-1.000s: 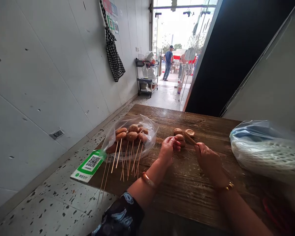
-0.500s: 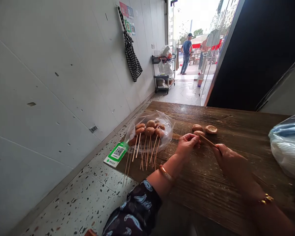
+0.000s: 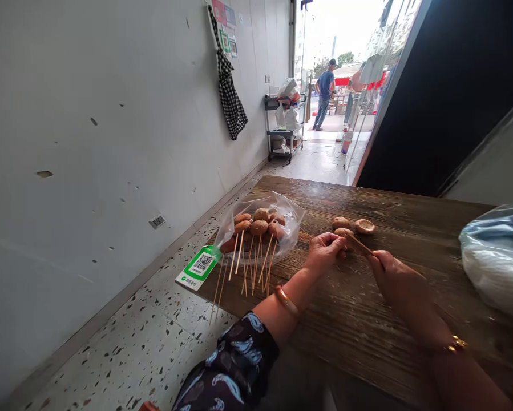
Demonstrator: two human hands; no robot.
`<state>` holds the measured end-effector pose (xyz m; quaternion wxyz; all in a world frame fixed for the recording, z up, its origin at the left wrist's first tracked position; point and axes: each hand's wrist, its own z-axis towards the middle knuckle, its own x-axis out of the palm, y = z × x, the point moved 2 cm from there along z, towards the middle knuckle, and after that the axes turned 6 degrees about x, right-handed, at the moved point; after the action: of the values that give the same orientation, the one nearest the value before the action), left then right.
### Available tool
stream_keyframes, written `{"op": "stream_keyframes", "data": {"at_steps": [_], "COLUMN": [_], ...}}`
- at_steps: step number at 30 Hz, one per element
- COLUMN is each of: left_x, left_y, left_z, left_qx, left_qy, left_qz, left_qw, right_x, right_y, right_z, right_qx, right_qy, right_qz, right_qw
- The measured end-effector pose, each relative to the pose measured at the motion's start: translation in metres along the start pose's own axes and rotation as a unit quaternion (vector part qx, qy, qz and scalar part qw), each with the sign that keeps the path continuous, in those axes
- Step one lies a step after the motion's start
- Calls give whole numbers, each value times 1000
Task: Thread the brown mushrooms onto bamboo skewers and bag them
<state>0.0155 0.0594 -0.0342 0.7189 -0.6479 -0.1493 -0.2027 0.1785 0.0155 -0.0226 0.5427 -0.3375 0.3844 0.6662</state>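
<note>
In the head view, my right hand (image 3: 393, 279) is closed around thin wooden skewers (image 3: 361, 246), whose far ends point left toward my other hand. My left hand (image 3: 324, 251) pinches thumb and fingers together close to those ends; what lies between the fingertips is hidden. Just beyond the fingers sits a round brown mushroom cap (image 3: 344, 232), partly covered by the skewers. Behind it is another mushroom cap (image 3: 340, 222), and an upturned one (image 3: 364, 226) shows its pale hollow side. Left of my hands, a clear plastic bag (image 3: 291, 228) holds several skewered mushroom caps (image 3: 259, 227), sticks toward me.
A green-and-white QR code card (image 3: 197, 268) lies at the wooden table's (image 3: 367, 325) left corner. A full clear plastic bag (image 3: 496, 262) stands at the right. Beyond are a checked cloth (image 3: 230, 97) on the wall, a cart (image 3: 285, 131) and a person (image 3: 324, 91) outside.
The view has shifted slightly, so the table items appear a little further left. My hands keep nearly the same pose, the right one still on the skewers.
</note>
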Motion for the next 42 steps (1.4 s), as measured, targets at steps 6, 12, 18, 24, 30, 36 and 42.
{"op": "stream_keyframes", "data": {"at_steps": [6,12,18,24,30,36,42], "left_x": [-1,-1,-1,-1,-1,1,-3], "left_y": [0,-1,-3,-6,-7,-2,-2], "left_z": [4,4,5,5,4,3,6], "left_qx": [4,-1,11,34,32,13,70], "left_qy": [4,11,-1,10,16,44,33], "left_qz": [5,6,15,40,53,60,90], "left_qw": [1000,1000,1000,999,998,997,993], "right_x": [-2,-1,0,0,0,1,0], "right_y": [3,2,3,4,2,1,1], "right_z": [6,6,7,7,8,8,12], "right_qx": [4,2,5,-5,-12,-3,7], "right_qy": [17,20,26,17,7,26,50], "right_qz": [3,11,1,-3,-4,-13,-27], "right_qw": [1000,1000,1000,1000,1000,1000,998]}}
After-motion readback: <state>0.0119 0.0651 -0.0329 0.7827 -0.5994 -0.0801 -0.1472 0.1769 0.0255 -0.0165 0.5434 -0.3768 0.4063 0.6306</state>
